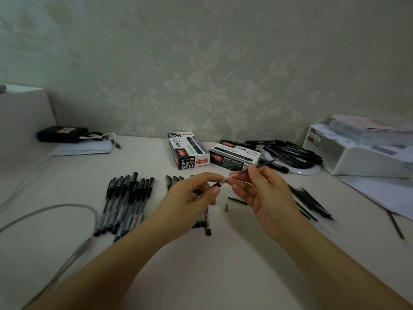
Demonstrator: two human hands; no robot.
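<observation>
Head view, looking down at a white table [223, 265] set against a wall with pale leaf-patterned wallpaper [201, 63]; a grey cable [55, 209] loops across the table's left side.

Above the middle of the table, the left hand [192, 193] curls its fingers round a pen barrel [215, 185], mostly hidden in the grip; the right hand [263, 193] pinches a thin refill [261, 166] between thumb and fingertips, its near end meeting the barrel's mouth.

A small metal tip [226, 207] lies on the table just below the hands.

Capped pens [127, 202] lie in a row to the left; loose refills [312, 204] are heaped to the right.

At the back, two boxes marked 1120 [187, 151] sit closed, contents unseen; a white plate [308, 171] holds black markers [292, 153]; a white desk tray [368, 162] holds papers.
</observation>
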